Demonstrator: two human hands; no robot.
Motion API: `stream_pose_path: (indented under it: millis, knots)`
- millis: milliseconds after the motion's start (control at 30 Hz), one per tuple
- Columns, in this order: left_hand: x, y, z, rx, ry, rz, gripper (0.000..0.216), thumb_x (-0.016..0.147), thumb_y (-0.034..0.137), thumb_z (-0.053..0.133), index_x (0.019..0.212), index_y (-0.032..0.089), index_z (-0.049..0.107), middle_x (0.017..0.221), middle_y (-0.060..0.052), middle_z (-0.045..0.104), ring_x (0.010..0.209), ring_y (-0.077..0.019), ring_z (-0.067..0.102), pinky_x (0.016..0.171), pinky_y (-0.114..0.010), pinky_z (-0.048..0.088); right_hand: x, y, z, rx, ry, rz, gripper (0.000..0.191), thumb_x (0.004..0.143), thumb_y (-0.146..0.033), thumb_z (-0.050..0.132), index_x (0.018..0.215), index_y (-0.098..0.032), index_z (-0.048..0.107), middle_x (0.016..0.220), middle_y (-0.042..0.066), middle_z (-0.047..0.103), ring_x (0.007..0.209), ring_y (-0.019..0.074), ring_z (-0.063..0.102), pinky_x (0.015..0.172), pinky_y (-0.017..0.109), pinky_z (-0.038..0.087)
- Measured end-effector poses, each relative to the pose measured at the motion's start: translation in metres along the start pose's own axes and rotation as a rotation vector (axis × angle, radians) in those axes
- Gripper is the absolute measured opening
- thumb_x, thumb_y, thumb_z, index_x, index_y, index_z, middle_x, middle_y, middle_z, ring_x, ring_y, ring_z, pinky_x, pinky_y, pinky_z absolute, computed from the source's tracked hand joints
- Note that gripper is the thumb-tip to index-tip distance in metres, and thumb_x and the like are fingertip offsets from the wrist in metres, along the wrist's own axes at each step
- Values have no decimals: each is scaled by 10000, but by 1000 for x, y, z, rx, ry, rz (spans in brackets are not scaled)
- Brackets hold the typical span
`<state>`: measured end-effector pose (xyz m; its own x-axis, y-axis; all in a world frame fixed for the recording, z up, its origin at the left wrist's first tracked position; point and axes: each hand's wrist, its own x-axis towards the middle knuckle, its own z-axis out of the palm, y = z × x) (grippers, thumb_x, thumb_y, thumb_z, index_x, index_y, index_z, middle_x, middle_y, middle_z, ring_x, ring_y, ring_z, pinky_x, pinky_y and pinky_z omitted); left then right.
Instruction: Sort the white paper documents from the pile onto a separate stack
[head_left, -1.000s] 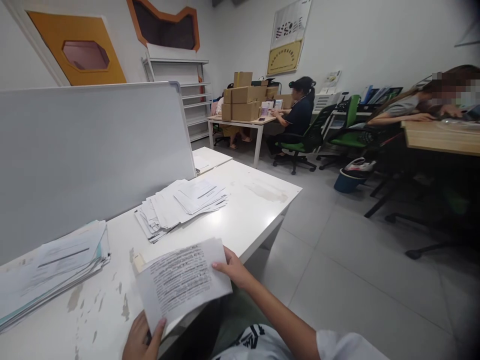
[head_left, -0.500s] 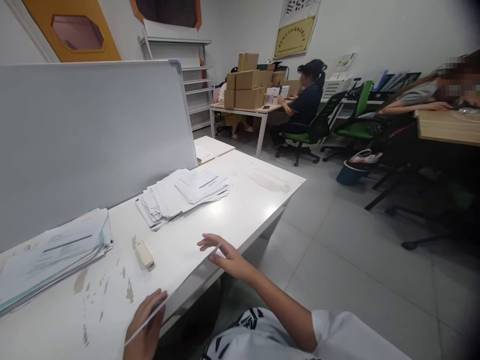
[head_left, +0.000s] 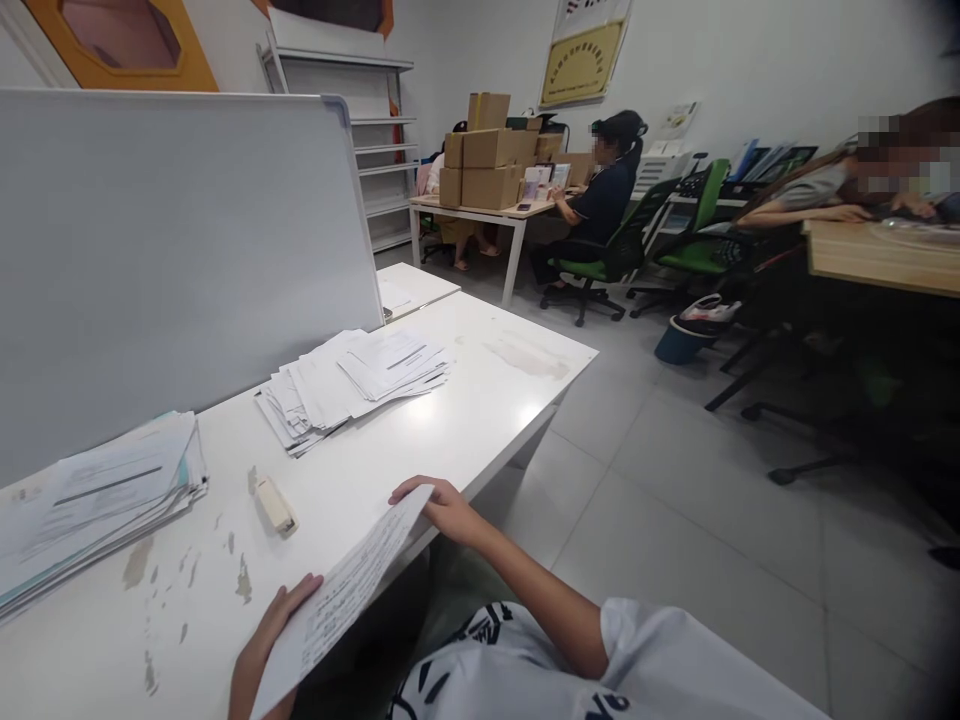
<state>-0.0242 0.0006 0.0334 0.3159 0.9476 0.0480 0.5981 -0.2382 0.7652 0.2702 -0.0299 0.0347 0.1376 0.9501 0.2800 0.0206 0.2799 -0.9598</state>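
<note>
A sheet of paper (head_left: 352, 590) with lines of writing is held between my two hands over the desk's front edge, its face tilted toward me. My left hand (head_left: 274, 625) grips its near left end, fingers behind and thumb side hidden by the sheet. At the far end, my right hand (head_left: 442, 505) is closed on the upper edge, fingers over the back. Beyond the sheet, a cream stapler (head_left: 274, 505) lies on the white desk (head_left: 360, 490). A spread stack of papers (head_left: 322, 385) lies behind it, and another paper stack (head_left: 112, 490) is at the left.
A grey partition (head_left: 172, 250) stands along the desk's back. Cardboard boxes (head_left: 487, 150) sit on a farther table, where a person (head_left: 604, 200) is seated. Another person leans over a wooden table (head_left: 885, 255) at the right. A blue bin (head_left: 679, 340) stands on the floor.
The sheet has turned from nearly edge-on so its written face shows. My right hand's fingers have closed on its edge. The view has shifted slightly.
</note>
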Motion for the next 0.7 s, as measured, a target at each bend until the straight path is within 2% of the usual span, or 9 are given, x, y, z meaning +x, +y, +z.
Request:
stream_pose_path:
  millis: [133,300,433,700]
  knots:
    - [0,-1,2,-38,14,7,436,816,543,460,1110,312,685,1313,2,603,1396,-299,321,1143,-445,282,0,2,-1,14,5,-18,323,907,-471,526,964,-207,703,990,66,710,981,211,640,913,361,471]
    - [4,-10,2,-29,1,-3,463,788,550,488,1136,315,684,1303,4,610,1382,-320,338,1099,-455,360,0,1,-1,8,-8,-20,337,910,-480,521,972,-202,702,986,66,711,973,207,642,897,350,481]
    - [6,-8,1,-48,20,1,439,785,528,534,1112,286,699,1268,-23,634,1356,-317,387,1045,-416,435,1,0,1,14,7,-21,301,910,-439,534,954,-198,709,970,69,714,958,207,645,891,348,480]
    - [9,-3,-10,-45,-86,-4,395,769,494,610,1103,307,705,1263,-10,638,1345,-310,408,980,-369,493,1,2,1,2,4,-15,233,895,-315,520,941,-202,719,963,54,714,944,196,645,882,335,480]
